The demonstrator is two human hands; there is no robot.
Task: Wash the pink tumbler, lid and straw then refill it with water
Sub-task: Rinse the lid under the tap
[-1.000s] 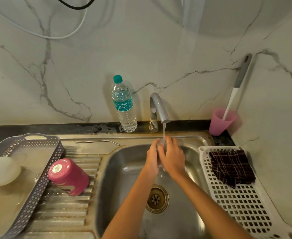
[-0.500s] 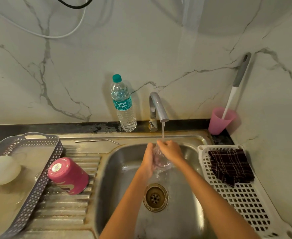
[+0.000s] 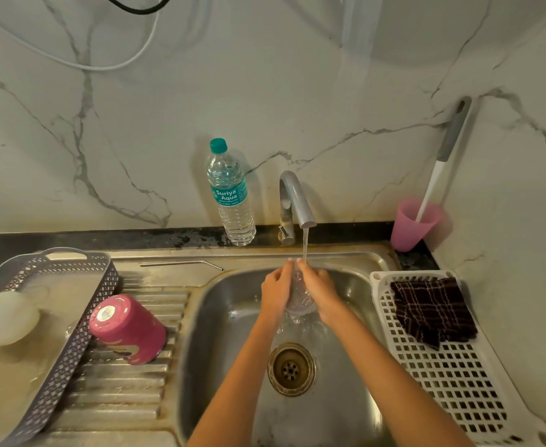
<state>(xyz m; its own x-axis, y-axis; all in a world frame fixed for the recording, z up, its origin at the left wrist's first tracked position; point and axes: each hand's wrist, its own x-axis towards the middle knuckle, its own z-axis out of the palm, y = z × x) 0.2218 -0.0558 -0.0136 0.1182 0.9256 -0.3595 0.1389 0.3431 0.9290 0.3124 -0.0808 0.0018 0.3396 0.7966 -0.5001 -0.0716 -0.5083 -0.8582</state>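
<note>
Head view. Gripped a clear lid (image 3: 299,300) from both sides: left hand (image 3: 276,290) curled round its left edge, right hand (image 3: 320,288) curled round its right edge, fingertips almost meeting at the far end. Held it over the far half of the sink (image 3: 220,317), right under the stream (image 3: 305,246) running from the tap (image 3: 294,201), with water spilling off below, above the drain (image 3: 291,369).

Lay tilted and mouth down on the ribbed drainboard (image 3: 130,385), left of the basin: the pink tumbler (image 3: 128,330), leaning against the right wall of the grey basket (image 3: 72,343). Rested on the far ledge of the sink, well apart from the hands: the metal straw (image 3: 181,263), bent end to the right.

Stood on the surface just left of the tap: a capped water bottle (image 3: 233,201). Stood in the far right corner: a pink cup (image 3: 413,225) with a long-handled brush (image 3: 449,146) leaning in it. Sat right of the sink: a white basket (image 3: 458,382) with a dark checked cloth (image 3: 433,311) at its far end. Could not make out the pale blurred things inside the grey basket.
</note>
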